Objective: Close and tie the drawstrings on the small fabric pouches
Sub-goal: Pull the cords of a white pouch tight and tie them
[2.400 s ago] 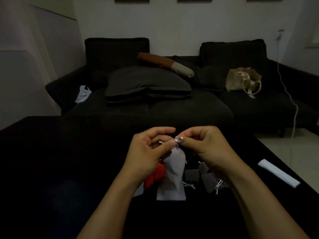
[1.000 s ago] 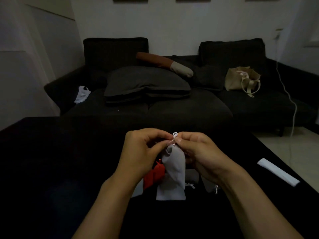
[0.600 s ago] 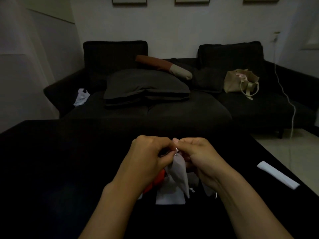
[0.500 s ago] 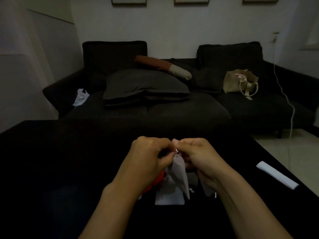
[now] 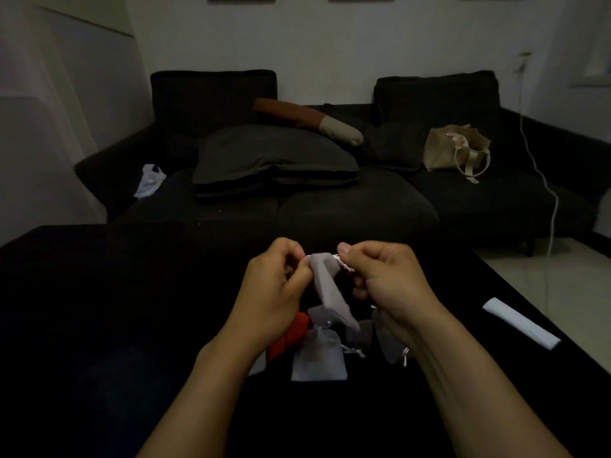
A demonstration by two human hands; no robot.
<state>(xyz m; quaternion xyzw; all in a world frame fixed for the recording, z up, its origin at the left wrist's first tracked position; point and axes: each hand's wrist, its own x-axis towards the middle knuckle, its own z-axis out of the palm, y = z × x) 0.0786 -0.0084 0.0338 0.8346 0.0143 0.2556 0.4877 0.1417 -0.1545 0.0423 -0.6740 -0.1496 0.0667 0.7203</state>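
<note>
Dark table (image 5: 99,325) carries everything; sofa behind it, unrelated to the work

Held pouch (image 5: 327,285), pale grey, now hangs tilted below the grip, its bottom swung toward the right forearm; half a second back it hung tucked closer between the fists. Its neck sits level with the knuckles, bunched narrow

Left hand (image 5: 274,292) and right hand (image 5: 386,279) have drawn slightly apart since then, a gap opening at the pouch neck. Both grips are clamped: each pinches something at the neck, thumb against curled fingers. Judged to be the drawstring ends, though the cord itself is too thin and dim to make out beyond a pale glint beside the right thumb

Reading of the change: the spread looks like a tightening pull, cinching the mouth or seating a knot. Cannot tell whether a knot is formed yet

Below the grip, on the table: a white pouch (image 5: 319,358) lying flat, a red pouch (image 5: 291,335) partly hidden under the left wrist, more grey pouches under the right wrist (image 5: 390,345). Their drawstrings lie loose as far as visible, so most of the batch looks undone

Off to the right of the grip, well apart: a white folded strip (image 5: 520,323)
</note>
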